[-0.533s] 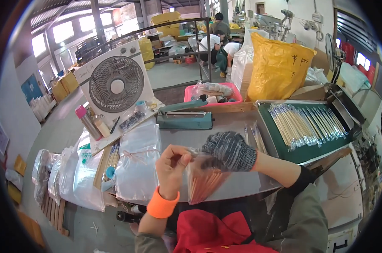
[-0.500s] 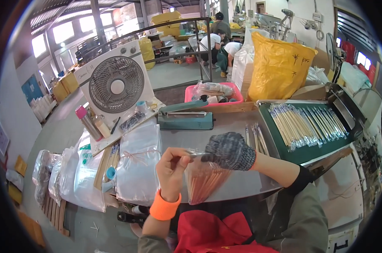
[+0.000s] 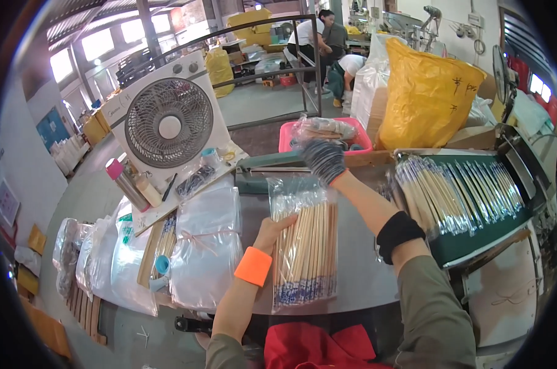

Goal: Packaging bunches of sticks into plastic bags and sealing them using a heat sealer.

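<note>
My left hand closes on the side of a clear plastic bag full of pale wooden chopsticks. The bag lies flat, with the chopsticks' blue-patterned ends toward me and its open-looking top against a teal bag sealer. An orange band circles my left wrist. My right hand, in a dark grey knitted glove, reaches over the right end of the sealer's arm. Its fingers look curled down on that arm, though their tips are hidden.
Bundled clear bags lie left of the work. At right, a green tray bears wrapped chopsticks. Behind are a pink basket, a yellow sack and a box fan. A thermos stands left. People work beyond a railing.
My hands were together at the bag's gathered top. Now the bag lies flat and turned, gripped by my left hand, while my right hand has moved away to the sealer.
</note>
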Demonstrator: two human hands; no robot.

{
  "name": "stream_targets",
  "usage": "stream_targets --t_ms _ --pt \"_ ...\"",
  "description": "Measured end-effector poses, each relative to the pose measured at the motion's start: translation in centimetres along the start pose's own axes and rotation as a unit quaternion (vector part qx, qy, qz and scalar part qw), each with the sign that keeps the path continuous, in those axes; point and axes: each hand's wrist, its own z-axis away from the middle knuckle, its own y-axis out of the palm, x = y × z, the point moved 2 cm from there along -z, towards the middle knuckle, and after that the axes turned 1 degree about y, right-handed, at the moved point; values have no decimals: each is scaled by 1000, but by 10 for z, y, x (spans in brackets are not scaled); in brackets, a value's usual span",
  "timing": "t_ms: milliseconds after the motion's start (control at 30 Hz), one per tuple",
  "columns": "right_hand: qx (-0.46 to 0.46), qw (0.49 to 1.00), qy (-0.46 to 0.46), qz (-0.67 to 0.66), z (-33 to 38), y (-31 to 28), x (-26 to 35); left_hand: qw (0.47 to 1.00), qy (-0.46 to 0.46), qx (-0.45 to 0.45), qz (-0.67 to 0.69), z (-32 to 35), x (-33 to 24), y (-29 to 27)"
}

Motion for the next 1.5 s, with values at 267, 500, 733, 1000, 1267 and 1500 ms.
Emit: stream_targets --t_ms 267,500,733,1000,1267,1500 --pt "17 874 35 -485 -42 62 -18 979 -116 62 159 -139 11 -62" --pt "15 877 70 -475 14 127 -7 967 -87 -75 -229 -138 0 -113" --pt "25 935 51 -349 14 145 -31 784 136 152 -587 147 -77 -44" --pt "99 938 109 -314 10 163 -37 777 -244 68 -577 488 -19 -26" --pt "206 559 356 -720 120 180 88 687 -71 -212 -692 498 19 -30" --pt "195 325 362 -852 262 70 109 821 -149 -231 -500 494 95 -64"
